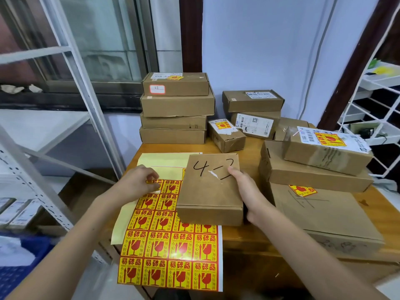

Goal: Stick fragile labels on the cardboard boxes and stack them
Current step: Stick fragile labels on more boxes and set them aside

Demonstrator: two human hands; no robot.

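- Head view, the room: a wooden table (pixel 255 237) stands against a pale blue wall (pixel 259 44), with a window (pixel 93 35) behind its far left corner.
- Left of the table stands a grey metal shelf frame (pixel 65 87); right of it, a white wire rack (pixel 374 105).
- At the table's far left edge, four cardboard boxes form a stack (pixel 176 109); the top one carries a yellow and red label.
- At the table's far middle sit a small box (pixel 226 135) with a label on top and two more boxes with shipping slips.
- On the table's right side is a second pile (pixel 318 169); its bottom box and its top box each show a fragile label.
- A sheet of fragile labels (pixel 171 256) lies on the table's near left part and hangs over the front edge; its upper rows are bare backing.
- The left hand (pixel 138 182) is over the sheet's upper left, thumb and fingers pinched narrowly on one label (pixel 154 182) at its edge.
- The right hand (pixel 246 191) grips the right side of a box marked "4-2" (pixel 210 191), thumb on top, fingers curled under. This box sits over the sheet's right part; whether it touches it I cannot tell.
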